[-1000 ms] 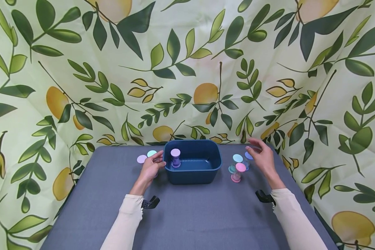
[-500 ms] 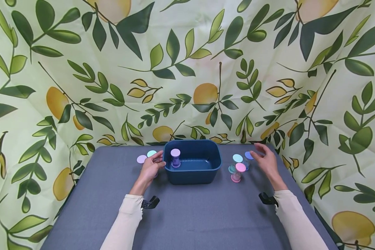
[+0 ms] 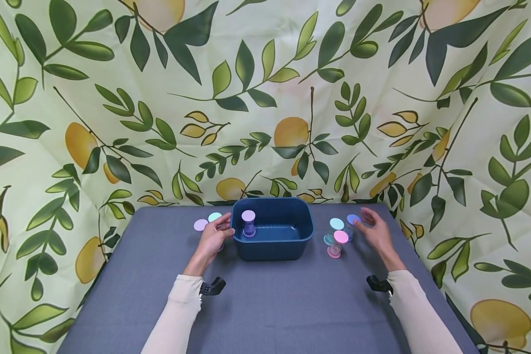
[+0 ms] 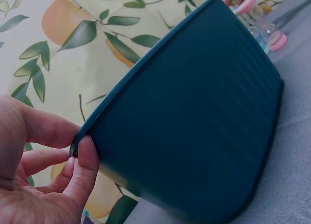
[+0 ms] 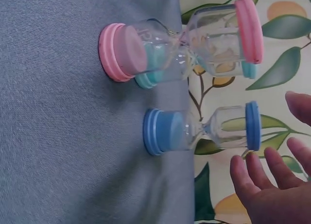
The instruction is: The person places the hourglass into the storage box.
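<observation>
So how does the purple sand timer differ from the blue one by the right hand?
The purple sand timer stands inside the dark blue bin; the blue sand timer stands on the grey table, outside the bin. The left hand grips the bin rim beside the purple one, while the right hand, fingers spread, is close to the blue one's top. Both stand upright, with clear glass.

Grey table (image 3: 265,305): blue bin (image 3: 272,246) centre; 2 sand timers left, 3 right.
</observation>
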Demonstrator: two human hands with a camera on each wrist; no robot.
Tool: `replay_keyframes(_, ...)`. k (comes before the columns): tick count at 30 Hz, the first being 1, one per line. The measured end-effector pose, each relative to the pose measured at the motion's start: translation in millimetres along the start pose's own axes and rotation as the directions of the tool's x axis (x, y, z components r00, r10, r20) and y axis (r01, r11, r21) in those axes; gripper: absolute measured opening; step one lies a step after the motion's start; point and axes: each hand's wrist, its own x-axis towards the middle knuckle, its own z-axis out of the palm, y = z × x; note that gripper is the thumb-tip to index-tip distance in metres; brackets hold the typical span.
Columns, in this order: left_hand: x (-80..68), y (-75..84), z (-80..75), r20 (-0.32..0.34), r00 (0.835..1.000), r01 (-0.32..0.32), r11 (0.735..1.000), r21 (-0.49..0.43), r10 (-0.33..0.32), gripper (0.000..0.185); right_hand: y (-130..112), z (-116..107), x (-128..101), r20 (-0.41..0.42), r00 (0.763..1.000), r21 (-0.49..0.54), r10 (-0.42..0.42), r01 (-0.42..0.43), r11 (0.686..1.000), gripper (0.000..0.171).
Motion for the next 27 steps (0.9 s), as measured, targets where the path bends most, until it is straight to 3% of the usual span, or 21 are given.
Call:
replay_keyframes(8,0.8,0.3,-0.5,0.0,1.0,0.001,1.0,0.007,-0.001,0.057,9,7,4,0.079,0.995,0.085,0.057,-0.063,0.994,0.066)
replay_keyframes(27,-0.9,-0.5,0.4,-0.01,1.0,0.009,1.0,0.005,-0.009,0.056,17,14,9,0.093,0.988,0.087,0.124,-0.132,0.987,0.065)
